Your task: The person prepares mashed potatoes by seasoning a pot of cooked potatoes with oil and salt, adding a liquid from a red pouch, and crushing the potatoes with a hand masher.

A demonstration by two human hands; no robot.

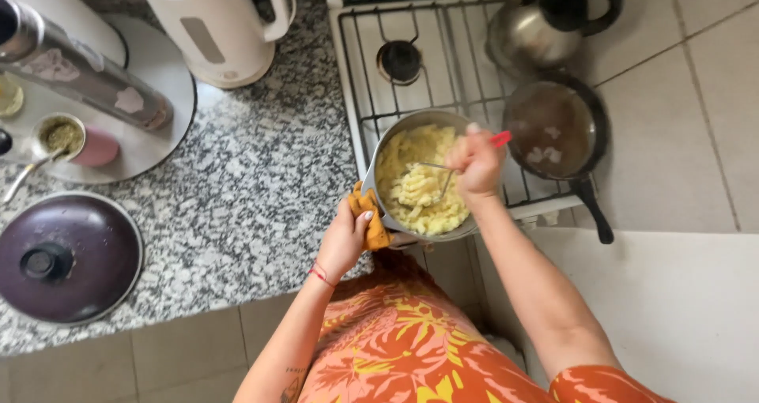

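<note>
Head view: the metal pot (395, 134) sits right at the front left corner of the white gas stove (443, 79), its near rim hanging over the stove edge toward the person, so not much slack there. On its left is open granite countertop (253, 182), with a dark pot lid (67, 257) well off to the far left and a cream electric kettle (229, 24) up at the back. On its right a dark frying pan (553, 126) sits just beside it, handle poking off the front edge, and a steel kettle (538, 24) is behind that, so that side is tight. The left hand (344, 237) is clenched on a mustard yellow cloth (368, 217) pressed against the pot's near left rim. The right hand (476, 164) is fisted around a red-handled wire masher (431, 178) that's down in the food. The pot is mostly full of pale yellow, lumpy mashed potato (423, 186), chunkier in the middle.
</note>
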